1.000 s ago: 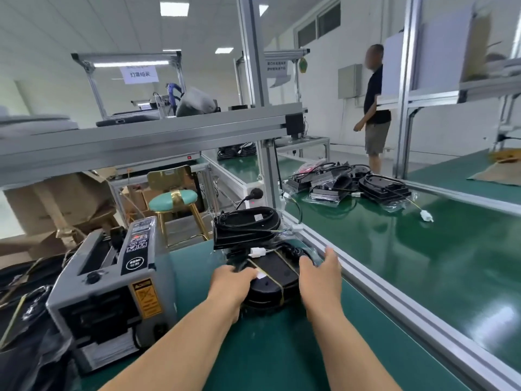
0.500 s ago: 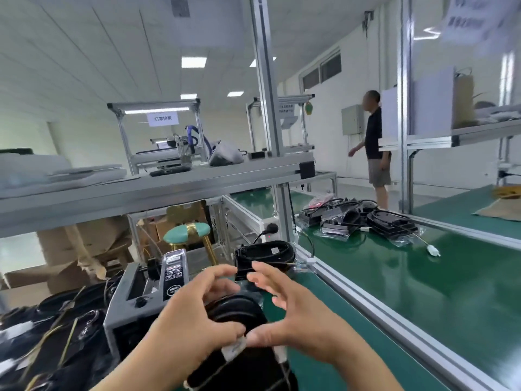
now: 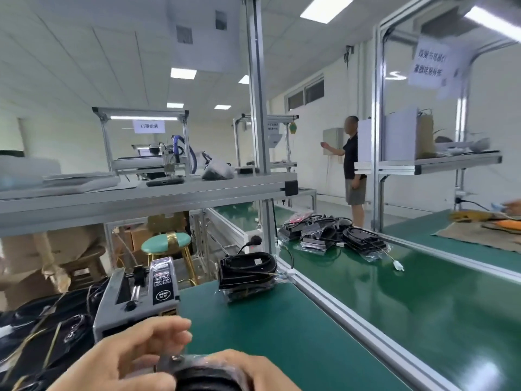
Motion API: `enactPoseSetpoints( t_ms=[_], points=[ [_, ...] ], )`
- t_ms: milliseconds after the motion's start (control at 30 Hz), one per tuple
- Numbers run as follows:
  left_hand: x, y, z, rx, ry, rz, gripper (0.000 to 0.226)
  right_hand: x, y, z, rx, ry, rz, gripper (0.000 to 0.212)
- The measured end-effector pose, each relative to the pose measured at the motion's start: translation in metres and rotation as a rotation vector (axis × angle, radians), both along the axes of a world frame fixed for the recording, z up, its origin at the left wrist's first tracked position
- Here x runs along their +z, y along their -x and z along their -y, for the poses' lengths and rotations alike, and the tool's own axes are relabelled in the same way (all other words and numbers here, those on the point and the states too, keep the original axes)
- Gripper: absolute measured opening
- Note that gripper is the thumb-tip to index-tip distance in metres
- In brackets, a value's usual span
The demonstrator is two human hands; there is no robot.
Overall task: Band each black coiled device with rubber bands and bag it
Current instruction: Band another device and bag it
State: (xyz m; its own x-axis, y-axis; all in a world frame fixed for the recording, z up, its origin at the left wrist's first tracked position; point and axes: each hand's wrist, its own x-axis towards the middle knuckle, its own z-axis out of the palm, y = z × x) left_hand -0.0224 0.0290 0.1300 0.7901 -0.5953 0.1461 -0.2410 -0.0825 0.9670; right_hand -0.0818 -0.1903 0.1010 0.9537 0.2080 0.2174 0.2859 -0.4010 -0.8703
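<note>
At the bottom edge a black coiled device (image 3: 205,378) in clear plastic is held between both hands, mostly cut off by the frame. My left hand (image 3: 127,359) grips its left side with fingers curled over it. My right hand (image 3: 245,368) wraps over its right side. A second black coiled device (image 3: 246,270), inside a clear bag, lies on the green bench near the aluminium rail. A pile of bagged devices (image 3: 332,234) sits on the green conveyor beyond the post.
A grey tape dispenser machine (image 3: 141,297) stands just left of my hands. Loose black devices with yellow bands (image 3: 42,334) are heaped at far left. An aluminium post (image 3: 262,165) and rail (image 3: 352,320) border the bench. A person (image 3: 352,170) stands far back.
The camera has tilted up. Both hands have pulled the device toward me to the bottom edge, and clear plastic now shows around it.
</note>
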Motion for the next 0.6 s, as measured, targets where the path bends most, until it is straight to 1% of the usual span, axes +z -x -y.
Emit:
enactPoseSetpoints(
  t_ms=[33,67,100,133,167,200,233,267,333,367,400,500,567,600],
  points=[
    [-0.002,-0.004,-0.005,0.034,-0.022,-0.014,0.026,-0.007,-0.002,0.001,-0.025,0.0,0.039,0.025],
    [-0.006,-0.004,-0.01,0.05,-0.066,0.045,0.028,-0.009,0.0,0.001,-0.016,0.01,0.092,0.025],
    [-0.003,-0.005,-0.01,0.072,-0.038,0.022,0.025,-0.008,0.002,-0.001,0.012,0.003,0.129,0.026],
    [-0.006,-0.002,-0.013,0.085,-0.076,0.12,0.017,-0.007,0.005,-0.004,0.017,-0.004,0.125,0.027],
    [-0.006,0.0,-0.009,0.116,-0.059,0.188,0.018,-0.008,0.004,-0.003,0.017,-0.002,0.133,0.028],
    [-0.004,0.002,-0.011,0.138,-0.091,0.348,0.027,-0.005,0.006,-0.004,0.014,0.02,0.122,0.029],
    [-0.001,0.009,-0.012,0.127,-0.118,0.462,0.029,-0.003,0.007,-0.004,0.007,0.038,0.112,0.029],
    [0.001,0.01,-0.01,0.188,-0.164,0.586,0.024,0.0,0.01,-0.007,0.01,0.029,0.099,0.028],
    [-0.001,0.013,-0.012,0.245,-0.197,0.702,0.019,0.001,0.015,-0.009,0.031,0.007,0.108,0.026],
    [-0.003,0.014,-0.011,0.298,-0.156,0.727,0.018,0.001,0.017,-0.011,0.041,0.004,0.111,0.026],
    [-0.006,0.016,-0.008,0.381,-0.107,0.719,0.018,0.004,0.017,-0.012,0.033,0.02,0.103,0.026],
    [-0.016,0.02,0.003,0.586,0.035,0.468,0.034,0.006,0.013,-0.013,0.081,0.062,0.073,0.032],
    [-0.02,0.017,0.0,0.569,0.063,0.373,0.039,0.003,0.011,-0.013,0.075,0.093,0.118,0.031],
    [-0.016,0.015,-0.005,0.48,0.033,0.36,0.041,0.004,0.013,-0.014,0.057,0.067,0.136,0.03]
  ],
)
